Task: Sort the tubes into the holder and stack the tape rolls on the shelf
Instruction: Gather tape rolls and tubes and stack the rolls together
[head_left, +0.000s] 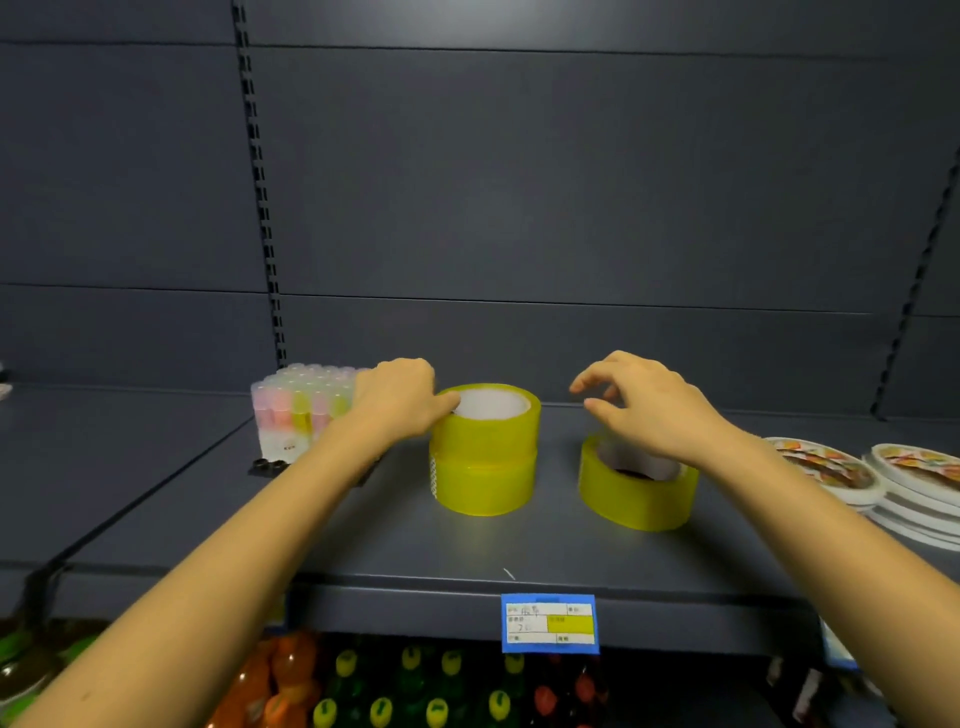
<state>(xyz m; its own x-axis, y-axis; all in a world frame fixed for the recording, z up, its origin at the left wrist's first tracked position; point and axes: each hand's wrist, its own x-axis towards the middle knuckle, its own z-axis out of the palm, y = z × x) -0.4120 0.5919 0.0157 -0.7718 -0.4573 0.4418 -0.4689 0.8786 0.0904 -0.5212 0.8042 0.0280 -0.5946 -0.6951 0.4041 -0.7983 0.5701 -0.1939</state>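
Centre frame, shelf (415, 545): left hand (400, 400) grips top roll (483, 431), right hand (644, 410) spread above loose roll (634, 493); we judge both stiff, light, best taken by outer wall.

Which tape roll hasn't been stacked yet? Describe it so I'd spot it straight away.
Look at the dark grey shelf above the bottles. On it, between a stack of two yellow rolls and white plates, lies a single yellow tape roll under the right hand. It alone sits one-high, not stacked.
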